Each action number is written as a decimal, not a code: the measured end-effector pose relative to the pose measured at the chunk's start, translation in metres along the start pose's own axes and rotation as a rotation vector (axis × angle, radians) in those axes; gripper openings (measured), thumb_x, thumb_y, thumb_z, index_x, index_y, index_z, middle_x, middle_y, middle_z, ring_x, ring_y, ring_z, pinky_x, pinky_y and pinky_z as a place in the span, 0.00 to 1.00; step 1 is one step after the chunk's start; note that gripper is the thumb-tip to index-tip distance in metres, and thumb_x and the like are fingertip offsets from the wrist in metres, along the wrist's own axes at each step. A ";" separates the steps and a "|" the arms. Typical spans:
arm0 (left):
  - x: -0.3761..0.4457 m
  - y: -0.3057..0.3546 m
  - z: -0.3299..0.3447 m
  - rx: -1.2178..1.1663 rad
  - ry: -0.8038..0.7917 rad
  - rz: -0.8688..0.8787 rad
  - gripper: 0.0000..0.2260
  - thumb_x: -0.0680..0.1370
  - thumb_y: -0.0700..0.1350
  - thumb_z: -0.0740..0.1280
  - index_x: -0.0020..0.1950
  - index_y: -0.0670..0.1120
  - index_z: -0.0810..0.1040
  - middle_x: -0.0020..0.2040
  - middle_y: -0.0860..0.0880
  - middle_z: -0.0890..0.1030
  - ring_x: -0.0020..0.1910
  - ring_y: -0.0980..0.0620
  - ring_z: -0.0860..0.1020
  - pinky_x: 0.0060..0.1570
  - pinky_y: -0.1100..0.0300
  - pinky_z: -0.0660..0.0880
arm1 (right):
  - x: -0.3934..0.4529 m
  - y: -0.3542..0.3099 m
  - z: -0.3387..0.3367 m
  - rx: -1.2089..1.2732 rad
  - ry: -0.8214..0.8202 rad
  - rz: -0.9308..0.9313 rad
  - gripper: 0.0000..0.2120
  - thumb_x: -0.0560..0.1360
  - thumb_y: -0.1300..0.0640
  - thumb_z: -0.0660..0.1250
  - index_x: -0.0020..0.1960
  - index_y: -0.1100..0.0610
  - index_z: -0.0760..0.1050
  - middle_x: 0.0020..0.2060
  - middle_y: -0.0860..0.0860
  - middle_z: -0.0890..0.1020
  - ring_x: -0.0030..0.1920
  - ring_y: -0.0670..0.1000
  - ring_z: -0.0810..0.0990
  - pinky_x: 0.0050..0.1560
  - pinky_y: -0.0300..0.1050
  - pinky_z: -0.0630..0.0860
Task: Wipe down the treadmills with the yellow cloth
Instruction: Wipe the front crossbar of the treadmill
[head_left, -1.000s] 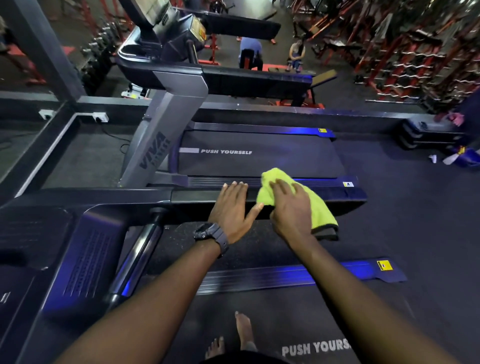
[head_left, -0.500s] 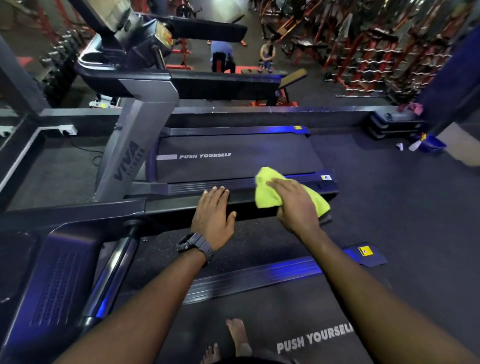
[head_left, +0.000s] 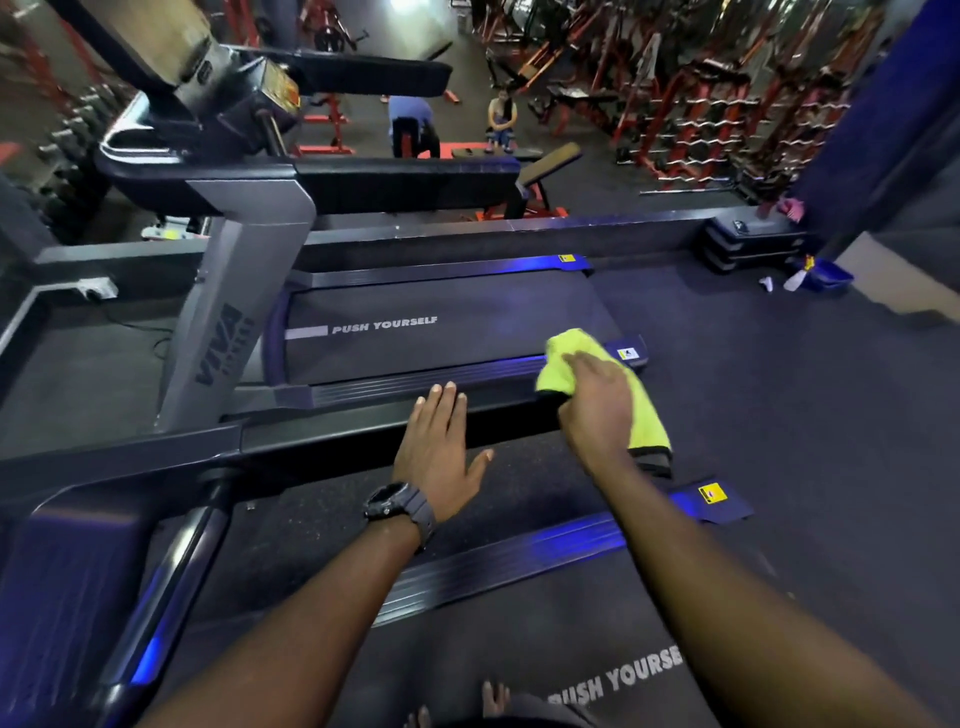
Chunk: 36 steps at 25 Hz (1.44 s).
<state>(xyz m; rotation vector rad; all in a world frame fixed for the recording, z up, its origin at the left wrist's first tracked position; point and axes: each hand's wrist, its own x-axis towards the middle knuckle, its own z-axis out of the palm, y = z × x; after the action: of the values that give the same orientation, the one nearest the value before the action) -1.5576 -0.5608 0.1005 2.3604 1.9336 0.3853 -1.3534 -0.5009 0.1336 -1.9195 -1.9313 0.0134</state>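
Observation:
My right hand (head_left: 597, 402) presses the yellow cloth (head_left: 563, 358) onto the far end of a black handrail (head_left: 332, 431) of the treadmill I stand on. The cloth drapes over the rail's end, and its dark hem hangs below my wrist. My left hand (head_left: 439, 452), with a dark watch on the wrist, lies flat and open on the same rail, a little left of the cloth. A second treadmill (head_left: 441, 332), its belt marked "PUSH YOURSELF", stands just beyond the rail.
The second treadmill's grey upright (head_left: 228, 317) and console (head_left: 218, 88) rise at the upper left. Stacked step platforms (head_left: 753, 244) and a blue tub (head_left: 826, 275) sit at the far right. Beyond a low barrier are red weight racks (head_left: 727, 114) and two people (head_left: 457, 124). My bare foot (head_left: 493, 699) is on the belt.
My right hand has slid the yellow cloth to the right along the handrail, out to its end. My left hand stays flat on the rail. The view has shifted slightly.

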 end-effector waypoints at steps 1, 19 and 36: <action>-0.001 0.001 0.003 0.000 0.012 -0.008 0.36 0.76 0.62 0.51 0.74 0.37 0.64 0.76 0.39 0.63 0.77 0.41 0.59 0.76 0.45 0.53 | -0.012 -0.020 0.011 -0.044 -0.054 -0.139 0.35 0.58 0.70 0.69 0.65 0.57 0.78 0.64 0.56 0.80 0.59 0.65 0.78 0.63 0.56 0.75; -0.002 -0.001 0.004 0.031 0.045 -0.032 0.31 0.79 0.60 0.54 0.74 0.40 0.65 0.76 0.43 0.64 0.77 0.45 0.60 0.76 0.51 0.51 | 0.000 0.002 -0.001 0.047 0.002 0.015 0.33 0.59 0.68 0.69 0.64 0.54 0.79 0.62 0.53 0.81 0.60 0.65 0.77 0.63 0.54 0.74; -0.039 -0.048 -0.015 0.096 0.044 -0.083 0.34 0.74 0.59 0.60 0.75 0.41 0.65 0.75 0.44 0.65 0.76 0.42 0.61 0.75 0.45 0.56 | -0.011 0.008 0.003 -0.019 -0.057 -0.353 0.37 0.59 0.68 0.65 0.67 0.52 0.76 0.66 0.54 0.79 0.63 0.62 0.77 0.66 0.54 0.73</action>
<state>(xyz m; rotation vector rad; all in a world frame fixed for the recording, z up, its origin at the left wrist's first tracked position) -1.6137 -0.5901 0.0988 2.3372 2.1078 0.3491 -1.3472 -0.5102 0.1256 -1.5790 -2.2888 -0.0525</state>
